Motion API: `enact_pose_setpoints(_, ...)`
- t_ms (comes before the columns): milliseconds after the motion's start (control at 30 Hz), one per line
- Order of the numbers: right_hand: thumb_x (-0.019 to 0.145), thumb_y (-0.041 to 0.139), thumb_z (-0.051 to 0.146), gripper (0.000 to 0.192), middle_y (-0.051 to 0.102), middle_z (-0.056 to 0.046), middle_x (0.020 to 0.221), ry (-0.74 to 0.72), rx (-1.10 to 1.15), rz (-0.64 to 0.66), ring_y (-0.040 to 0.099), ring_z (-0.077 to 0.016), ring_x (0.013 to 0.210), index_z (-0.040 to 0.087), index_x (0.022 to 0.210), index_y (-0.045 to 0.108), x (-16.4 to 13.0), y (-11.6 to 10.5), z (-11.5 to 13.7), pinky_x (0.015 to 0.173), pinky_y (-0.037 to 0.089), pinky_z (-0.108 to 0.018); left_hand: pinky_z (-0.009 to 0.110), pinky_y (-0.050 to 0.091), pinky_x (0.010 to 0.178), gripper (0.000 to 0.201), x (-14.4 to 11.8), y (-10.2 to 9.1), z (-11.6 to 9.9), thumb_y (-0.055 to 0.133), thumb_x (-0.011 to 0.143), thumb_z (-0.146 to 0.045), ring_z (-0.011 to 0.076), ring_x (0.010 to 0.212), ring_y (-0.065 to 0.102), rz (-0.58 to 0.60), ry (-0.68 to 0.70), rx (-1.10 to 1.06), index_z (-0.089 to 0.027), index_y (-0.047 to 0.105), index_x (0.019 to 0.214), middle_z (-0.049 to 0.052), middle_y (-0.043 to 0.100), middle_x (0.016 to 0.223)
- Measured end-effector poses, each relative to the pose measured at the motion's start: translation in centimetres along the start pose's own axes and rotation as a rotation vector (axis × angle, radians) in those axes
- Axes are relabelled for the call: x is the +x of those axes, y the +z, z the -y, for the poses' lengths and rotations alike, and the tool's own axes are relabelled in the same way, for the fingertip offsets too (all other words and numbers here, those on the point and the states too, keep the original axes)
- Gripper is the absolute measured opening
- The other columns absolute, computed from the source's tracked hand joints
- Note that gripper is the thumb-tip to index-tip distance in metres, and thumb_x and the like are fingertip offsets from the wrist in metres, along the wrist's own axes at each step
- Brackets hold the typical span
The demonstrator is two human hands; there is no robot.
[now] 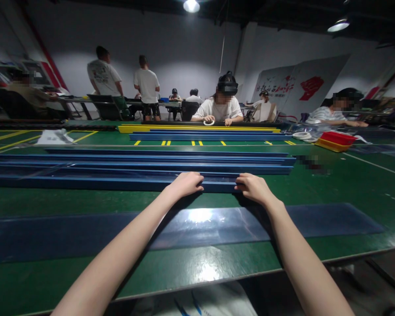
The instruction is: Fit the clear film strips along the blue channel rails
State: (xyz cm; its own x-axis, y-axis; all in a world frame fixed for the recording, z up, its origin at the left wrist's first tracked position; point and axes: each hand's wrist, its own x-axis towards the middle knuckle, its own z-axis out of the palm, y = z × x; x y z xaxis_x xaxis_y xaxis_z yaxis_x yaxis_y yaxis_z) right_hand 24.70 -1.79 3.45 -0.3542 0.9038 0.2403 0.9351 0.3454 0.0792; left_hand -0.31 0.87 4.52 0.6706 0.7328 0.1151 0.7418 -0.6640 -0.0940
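Observation:
A long blue U-shaped channel (102,184) lies across the green table in front of me. My left hand (188,182) has its fingers curled over the near wall of this channel. Close to the channel's right end, my right hand (252,186) grips the same wall, a short stretch apart from the left. Both thumbs are mostly hidden. Just behind lie more blue channels (266,169), side by side and parallel. Nearer to me, under my forearms, a long clear plastic strip (210,232) rests flat and reflects the ceiling light.
Across the green table (342,188), a co-worker (222,107) leans over yellow and blue channels (197,128), with a white tape roll at one hand. Red and yellow trays (335,141) stand at the right, beside white rolls (302,136). A crumpled white piece (55,137) lies at the left.

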Motion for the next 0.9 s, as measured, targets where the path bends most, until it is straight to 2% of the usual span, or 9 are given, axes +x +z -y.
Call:
enact_pose_setpoints(267,0.078,0.049,0.025,0.013,0.061,-0.003,0.084,0.014,-0.040,0.012,0.055,-0.0153,0.080,0.020,0.076,0.061,-0.2,-0.4,0.4,0.059,0.031,-0.023,0.023,0.041,0.062,0.017,0.1,0.4,0.1,0.053,0.079,-0.035,0.0178,0.085,0.058,-0.038,0.032,-0.007,-0.020,0.056,0.085,0.004,0.060,0.093)
enact_pose_setpoints(567,0.083,0.041,0.043,0.031,0.063,-0.007,0.093,-0.015,-0.056,0.040,0.057,-0.0192,0.086,0.018,0.090,0.059,0.3,0.4,1.9,0.065,0.035,-0.025,0.024,0.043,0.070,0.017,0.2,0.8,0.3,0.053,0.081,-0.033,0.0183,0.091,0.057,-0.056,0.099,-0.047,-0.019,0.057,0.087,0.004,0.062,0.097)
enact_pose_setpoints(900,0.081,0.046,0.037,0.027,0.064,-0.008,0.096,-0.095,0.026,-0.006,0.057,-0.0192,0.087,0.018,0.097,0.058,1.1,1.0,3.1,0.070,0.037,-0.026,0.025,0.042,0.070,0.019,0.3,1.2,0.5,0.052,0.081,-0.034,0.0197,0.091,0.058,-0.054,0.080,-0.093,-0.020,0.059,0.091,0.004,0.064,0.095)
